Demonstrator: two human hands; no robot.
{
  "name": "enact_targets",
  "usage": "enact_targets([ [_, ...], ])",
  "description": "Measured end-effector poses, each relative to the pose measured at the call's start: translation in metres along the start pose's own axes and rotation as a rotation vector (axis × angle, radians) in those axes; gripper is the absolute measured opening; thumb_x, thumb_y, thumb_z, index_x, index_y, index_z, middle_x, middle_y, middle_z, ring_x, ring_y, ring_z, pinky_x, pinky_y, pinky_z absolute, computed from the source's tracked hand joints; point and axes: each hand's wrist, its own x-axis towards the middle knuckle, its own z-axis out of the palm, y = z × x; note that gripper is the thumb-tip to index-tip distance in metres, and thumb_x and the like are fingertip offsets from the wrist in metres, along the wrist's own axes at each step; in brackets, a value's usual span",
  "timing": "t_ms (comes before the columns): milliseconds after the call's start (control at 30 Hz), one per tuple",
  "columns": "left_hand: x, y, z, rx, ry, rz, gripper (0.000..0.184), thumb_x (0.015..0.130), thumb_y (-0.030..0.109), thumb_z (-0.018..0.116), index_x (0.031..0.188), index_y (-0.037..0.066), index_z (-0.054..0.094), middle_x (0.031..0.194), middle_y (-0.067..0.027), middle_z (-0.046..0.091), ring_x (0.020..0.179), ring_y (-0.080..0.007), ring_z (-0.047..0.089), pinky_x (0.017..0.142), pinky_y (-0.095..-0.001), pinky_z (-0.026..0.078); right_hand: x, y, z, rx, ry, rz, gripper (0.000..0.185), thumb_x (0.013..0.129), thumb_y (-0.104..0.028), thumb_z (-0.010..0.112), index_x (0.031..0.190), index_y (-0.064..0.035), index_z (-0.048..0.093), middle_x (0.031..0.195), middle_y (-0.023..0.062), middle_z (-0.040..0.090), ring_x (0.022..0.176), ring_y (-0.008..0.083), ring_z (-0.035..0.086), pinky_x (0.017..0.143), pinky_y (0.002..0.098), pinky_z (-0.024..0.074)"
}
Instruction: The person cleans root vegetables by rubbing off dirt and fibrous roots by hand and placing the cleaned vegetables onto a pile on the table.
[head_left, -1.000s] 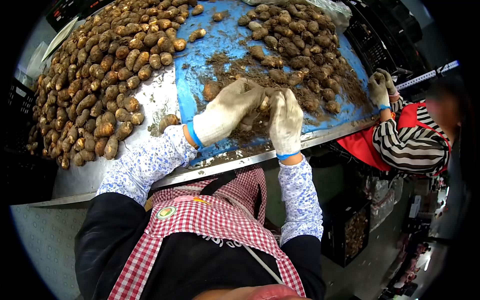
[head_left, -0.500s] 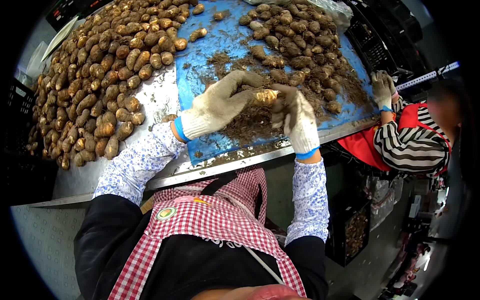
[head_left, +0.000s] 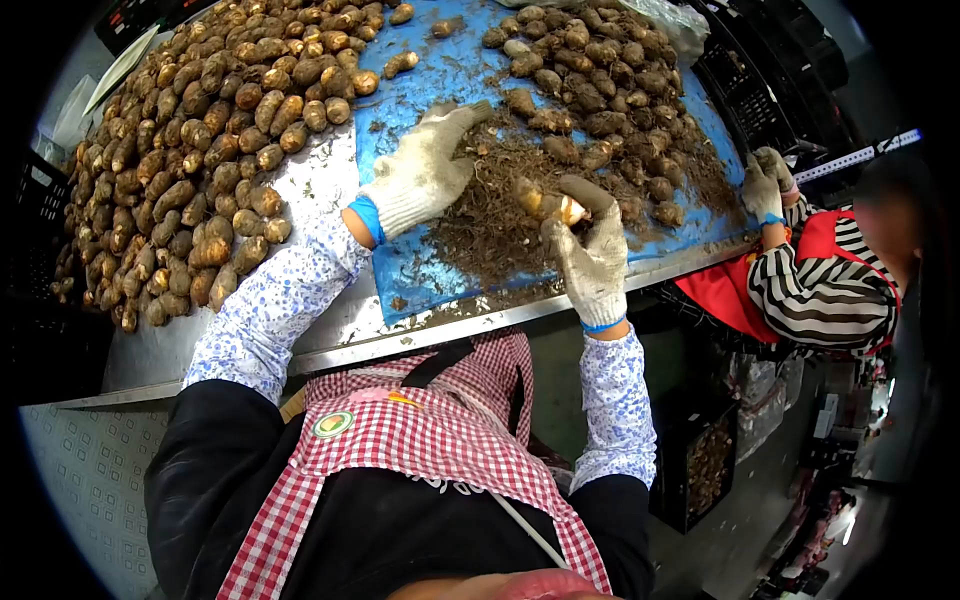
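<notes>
My right hand [head_left: 592, 250], in a dirty white knit glove, is closed round a small taro [head_left: 543, 203] with a pale, trimmed end. My left hand [head_left: 422, 168], gloved the same way, is stretched out over the left part of the blue sheet [head_left: 395, 285]. Its fingers reach toward the far side and hold nothing that I can see. Below and between both hands lies a heap of fibrous root scraps [head_left: 490, 235]. Just beyond them is a pile of hairy, soil-covered taros [head_left: 610, 90].
A large pile of cleaner taros [head_left: 190, 180] covers the table's left side. Black crates [head_left: 750, 90] stand along the far right edge. A co-worker's gloved hand [head_left: 763, 185] rests at the sheet's right edge. A crate [head_left: 700, 465] stands on the floor.
My left hand has come away from the taro and moved up and left, its fingers straightening. My right hand keeps the taro, now tilted and a little lower.
</notes>
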Motion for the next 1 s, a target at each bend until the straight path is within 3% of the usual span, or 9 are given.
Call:
enact_targets([
  [100,-0.003,-0.004,-0.004,0.028,-0.078,0.150,0.034,0.099,0.017,0.053,0.131,0.006,0.054,0.114,-0.0123,0.067,0.103,-0.0206,0.064,0.091,-0.0315,0.053,0.000,0.012,-0.001,-0.037,0.005,0.002,0.046,0.085,-0.003,0.070,0.127,-0.0019,0.051,0.119,0.0114,0.059,0.108,0.0173,0.058,0.091,0.0299,0.0506],
  [300,-0.026,-0.002,-0.004,-0.860,-0.602,-0.378,0.034,0.102,0.023,0.048,0.130,0.006,0.055,0.103,-0.0119,0.069,0.096,-0.0177,0.065,0.083,-0.0287,0.053,0.002,0.011,0.006,-0.261,0.018,-0.065,0.042,0.085,-0.006,0.070,0.124,-0.0018,0.054,0.113,0.0141,0.063,0.101,0.0228,0.063,0.086,0.0325,0.0524],
  [433,-0.038,0.040,-0.001,-0.337,-0.143,-0.010,0.034,0.101,0.023,0.050,0.128,0.003,0.055,0.097,-0.0136,0.070,0.086,-0.0209,0.068,0.077,-0.0312,0.055,0.005,0.014,0.019,-0.333,0.086,-0.154,0.039,0.085,-0.009,0.071,0.120,-0.0009,0.057,0.105,0.0152,0.066,0.091,0.0265,0.067,0.080,0.0347,0.0536],
  [567,-0.052,0.053,0.001,-0.143,-0.125,0.114,0.033,0.096,0.021,0.057,0.125,0.005,0.057,0.102,-0.0162,0.069,0.085,-0.0277,0.070,0.070,-0.0367,0.054,0.015,0.003,0.017,-0.261,0.193,-0.001,0.023,0.094,-0.016,0.060,0.110,0.0008,0.059,0.095,0.0163,0.066,0.085,0.0267,0.065,0.076,0.0365,0.0529],
  [700,-0.057,0.049,0.001,0.014,-0.115,0.185,0.033,0.094,0.015,0.057,0.123,0.000,0.057,0.103,-0.0193,0.069,0.077,-0.0262,0.071,0.066,-0.0353,0.057,0.030,0.012,0.005,-0.240,-0.099,0.070,0.019,0.096,-0.015,0.057,0.102,0.0035,0.057,0.091,0.0151,0.063,0.081,0.0237,0.064,0.067,0.0356,0.0536],
  [800,-0.047,0.035,-0.001,-0.338,-0.133,0.016,0.029,0.096,0.012,0.054,0.122,-0.001,0.056,0.104,-0.0191,0.068,0.081,-0.0228,0.070,0.069,-0.0308,0.058,0.031,-0.009,0.012,0.319,0.005,0.517,0.023,0.097,-0.018,0.057,0.103,0.0038,0.058,0.088,0.0120,0.064,0.076,0.0193,0.061,0.057,0.0313,0.0494],
  [833,-0.037,0.033,-0.002,-0.635,-0.235,-0.258,0.029,0.100,0.015,0.048,0.124,0.000,0.053,0.107,-0.0180,0.067,0.084,-0.0197,0.069,0.072,-0.0279,0.058,0.030,-0.006,0.012,0.183,0.035,0.394,0.023,0.097,-0.018,0.058,0.102,0.0037,0.059,0.087,0.0124,0.064,0.076,0.0201,0.061,0.058,0.0318,0.0498],
  [933,-0.037,0.003,0.000,-1.429,-0.388,-0.327,0.046,0.102,0.030,0.049,0.136,-0.001,0.043,0.117,-0.0179,0.061,0.093,-0.0200,0.067,0.079,-0.0351,0.059,0.030,0.000,0.016,-0.126,0.208,0.179,0.024,0.095,-0.018,0.062,0.105,0.0039,0.060,0.086,0.0146,0.065,0.077,0.0236,0.062,0.067,0.0333,0.0529],
  [1000,-0.038,0.003,0.011,-1.408,-0.407,-0.289,0.049,0.101,0.030,0.052,0.137,-0.001,0.041,0.123,-0.0177,0.058,0.100,-0.0210,0.065,0.081,-0.0369,0.058,0.029,0.010,0.021,-0.386,0.216,-0.037,0.026,0.095,-0.019,0.062,0.104,0.0043,0.056,0.083,0.0127,0.066,0.073,0.0194,0.065,0.058,0.0282,0.0545],
])
